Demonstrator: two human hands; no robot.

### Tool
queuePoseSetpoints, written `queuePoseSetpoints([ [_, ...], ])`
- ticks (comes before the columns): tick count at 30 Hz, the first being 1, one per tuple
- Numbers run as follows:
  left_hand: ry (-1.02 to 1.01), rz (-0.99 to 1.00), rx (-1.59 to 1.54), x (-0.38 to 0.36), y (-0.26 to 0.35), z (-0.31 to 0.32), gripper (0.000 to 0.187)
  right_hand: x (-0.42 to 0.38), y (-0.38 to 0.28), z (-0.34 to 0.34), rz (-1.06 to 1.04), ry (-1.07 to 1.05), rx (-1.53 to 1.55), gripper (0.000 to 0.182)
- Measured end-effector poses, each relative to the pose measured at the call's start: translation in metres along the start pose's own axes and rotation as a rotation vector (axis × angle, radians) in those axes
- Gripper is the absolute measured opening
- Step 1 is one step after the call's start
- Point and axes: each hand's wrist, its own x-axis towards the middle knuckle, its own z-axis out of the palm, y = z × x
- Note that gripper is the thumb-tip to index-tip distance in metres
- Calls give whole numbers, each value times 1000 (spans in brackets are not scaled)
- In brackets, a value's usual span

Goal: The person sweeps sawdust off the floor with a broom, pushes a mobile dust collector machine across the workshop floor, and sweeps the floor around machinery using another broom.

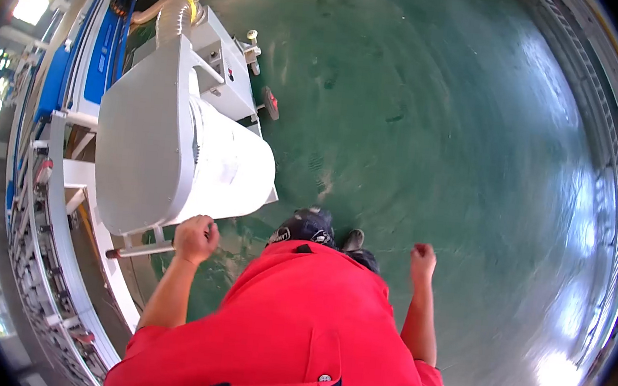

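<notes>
A white dust collector with a drum-shaped body (230, 159) and a grey curved panel (143, 140) stands ahead of me on the left. From its near side sticks out a metal handle bar (143, 250) with a dark end. My left hand (197, 239) is closed around the other end of this bar, and a small dark spot shows between the fingers. Beside my right hip hangs my right hand (423, 261), its fingers curled in, with nothing visible in it. The palm side of that hand is hidden.
A ribbed hose (173, 22) rises from the machine's far end. Its red-marked caster (271, 104) rests on the green floor (419, 129). Along the left runs a blue and white machine frame (98, 61) with a roller conveyor (56, 273). Metal rails (612, 170) curve along the right.
</notes>
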Motion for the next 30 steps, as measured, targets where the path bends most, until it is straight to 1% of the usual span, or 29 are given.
queuePoseSetpoints([
  [2, -101, -83, -40, 3, 2, -3, 9, 68, -39, -32, -103, 31, -40, 17],
  [3, -132, -130, -51, 9, 5, -2, 8, 109, -52, -43, -129, 38, -5, 17],
  [4, -140, -128, -48, 13, 4, 2, 10, 146, -62, -52, -152, 45, 31, 17],
  [6, -212, -222, 92, 17, 4, 8, 10, 208, -76, -59, -158, 23, 114, 16],
  [7, -225, -235, 140, 22, 7, 11, 10, 242, -83, -64, -164, 14, 156, 15],
  [8, -237, -245, 189, 21, 5, 10, 10, 269, -69, -57, -163, -19, 173, 13],
  [10, -265, -292, 337, 23, 4, 13, 10, 319, -9, -45, -143, -93, 195, 10],
  [12, -277, -371, 534, 20, 0, 33, 10, 327, 23, -49, -32, -196, -25, 9],
  [13, -301, -462, 601, 32, 5, 39, 11, 349, 99, -36, -65, -222, -201, 11],
  [14, -334, -551, 671, 44, 13, 42, 13, 341, 78, -61, 236, -424, -75, 12],
  [15, -386, -638, 743, 45, 20, 41, 16, 333, 82, -80, 356, -451, 17, 15],
  [16, -410, -843, 730, 64, 26, 56, 18, 333, 92, -97, 476, -477, 110, 19],
  [17, -421, -1049, 714, 93, 28, 73, 21, 335, 111, -111, 502, -465, 111, 19],
  [18, -511, -747, 665, 141, 55, 84, 19, 343, 150, -132, 530, -456, 106, 19],
  [19, -333, -585, 517, 197, 94, 100, 17, 361, 185, -152, 556, -448, 95, 20],
  [20, -363, -493, 318, 245, 102, 142, 14, 387, 181, -159, 614, -418, 96, 20],
  [21, -162, -221, 32, 288, 121, 195, 13, 413, 179, -165, 672, -385, 99, 21],
  [22, -211, 254, 32, 357, 172, 211, 17, 432, 156, -184, 774, -334, 100, 21],
  [23, -596, -304, -165, 434, 251, 212, 24, 453, 127, -196, 877, -280, 94, 21],
  [24, -594, -287, -324, 487, 301, 228, 30, 482, 116, -198, 849, -257, 137, 21],
  [25, -574, -230, -425, 536, 347, 249, 31, 518, 107, -201, 814, -235, 180, 22],
  [26, -562, -184, -477, 573, 383, 274, 31, 549, 103, -205, 772, -213, 223, 22],
  [27, -548, -142, -532, 610, 417, 295, 31, 588, 110, -205, 677, -208, 301, 21],
  [28, -550, -163, -586, 638, 450, 309, 31, 635, 147, -201, 450, -239, 316, 19],
  [29, -547, -184, -635, 657, 476, 318, 31, 692, 264, -178, 360, -301, 353, 19],
  [30, -542, -202, -679, 680, 496, 324, 31, 746, 362, -158, 272, -362, 395, 19],
])
